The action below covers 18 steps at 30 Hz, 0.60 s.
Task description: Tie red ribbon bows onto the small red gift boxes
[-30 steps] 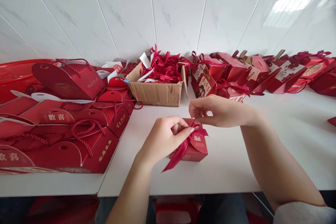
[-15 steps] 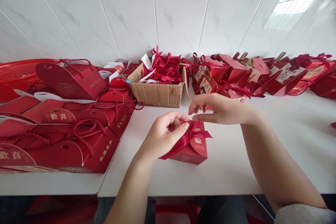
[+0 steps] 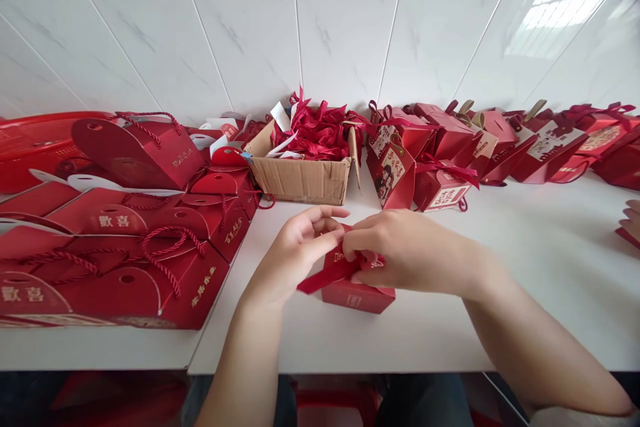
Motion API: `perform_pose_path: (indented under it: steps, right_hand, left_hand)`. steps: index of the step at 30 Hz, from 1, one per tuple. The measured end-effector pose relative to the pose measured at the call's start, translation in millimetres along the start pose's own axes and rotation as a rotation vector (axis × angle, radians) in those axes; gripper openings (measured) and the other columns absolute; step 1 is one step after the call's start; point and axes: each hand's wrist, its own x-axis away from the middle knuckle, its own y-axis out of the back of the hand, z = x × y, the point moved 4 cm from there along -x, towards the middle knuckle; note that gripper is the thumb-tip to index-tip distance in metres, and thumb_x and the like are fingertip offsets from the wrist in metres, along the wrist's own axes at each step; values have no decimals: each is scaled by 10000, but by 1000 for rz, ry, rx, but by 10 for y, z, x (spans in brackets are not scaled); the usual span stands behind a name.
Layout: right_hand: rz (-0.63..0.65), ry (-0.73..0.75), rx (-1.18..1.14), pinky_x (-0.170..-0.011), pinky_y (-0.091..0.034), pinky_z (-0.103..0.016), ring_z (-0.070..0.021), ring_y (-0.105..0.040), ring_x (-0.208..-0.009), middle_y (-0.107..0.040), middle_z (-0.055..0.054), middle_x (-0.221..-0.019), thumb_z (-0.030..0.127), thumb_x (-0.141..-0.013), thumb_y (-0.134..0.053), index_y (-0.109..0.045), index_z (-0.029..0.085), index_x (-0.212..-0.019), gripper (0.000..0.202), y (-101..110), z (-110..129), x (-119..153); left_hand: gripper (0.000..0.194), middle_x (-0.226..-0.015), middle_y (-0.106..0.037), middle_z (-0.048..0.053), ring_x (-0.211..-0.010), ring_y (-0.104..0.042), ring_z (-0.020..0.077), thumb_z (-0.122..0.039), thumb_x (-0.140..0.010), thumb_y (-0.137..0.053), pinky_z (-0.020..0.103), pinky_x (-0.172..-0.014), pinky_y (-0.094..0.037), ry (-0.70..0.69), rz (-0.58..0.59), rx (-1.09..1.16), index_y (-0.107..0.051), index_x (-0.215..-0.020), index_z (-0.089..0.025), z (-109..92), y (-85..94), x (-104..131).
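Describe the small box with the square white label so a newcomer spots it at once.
Before the tiled wall stands an open cardboard carton heaped with crimson ribbons. Right of it runs a row of red boxes; the small box is at the front, just right of one labelled with cartoon figures. Its square white label with large characters sets it apart.

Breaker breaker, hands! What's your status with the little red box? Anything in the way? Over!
Right hand at the ribbon, left hand beside it, grips unclear. Red box on table, beneath hands. Cardboard box behind, not blocking.
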Motion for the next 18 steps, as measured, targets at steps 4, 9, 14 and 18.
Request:
perform_pose_path:
  steps: [4, 9, 14, 18]
  right_hand:
    - [-91, -14, 265, -530, -209, -281, -108, -444, -556, -602, -29, -679, 88, -824, -504, -579, 152, -698, 159, -109, 152, -40]
    - [-84, 42, 244, -540, -219, -288, -101, -398, -542, -580, -13, -654, 94, -840, -474, -555, 157, -655, 212, -103, 167, 3]
    - [70, 112, 99, -566, -266, -269, -100, -410, -563, -575, 10, -613, 140, -843, -500, -567, 178, -642, 216, -57, 110, 89]
    - [77, 107, 67, -565, -273, -269, -94, -378, -541, -570, 15, -596, 112, -831, -494, -576, 180, -613, 243, -27, 66, 125]
  left_hand:
    - [240, -793, -608, -4, -750, -583, 105, -257, -800, -659, 206, -666, -450, 6, -20, 1, -623, -1023, -173, 0, 5, -2]
    - [296, -737, -535, -30, -690, -517, 83, -277, -793, -674, 198, -629, -416, -2, 1, -44, -578, -1053, -173, -12, -20, 5]
    - [309, -711, -447, -63, -664, -465, 74, -262, -759, -706, 199, -614, -390, -6, -30, -195, -514, -991, -196, 9, -9, -3]
    - [277, -728, -436, -63, -672, -462, 80, -280, -773, -681, 206, -627, -400, -24, -55, -266, -497, -970, -216, 49, 0, -25]
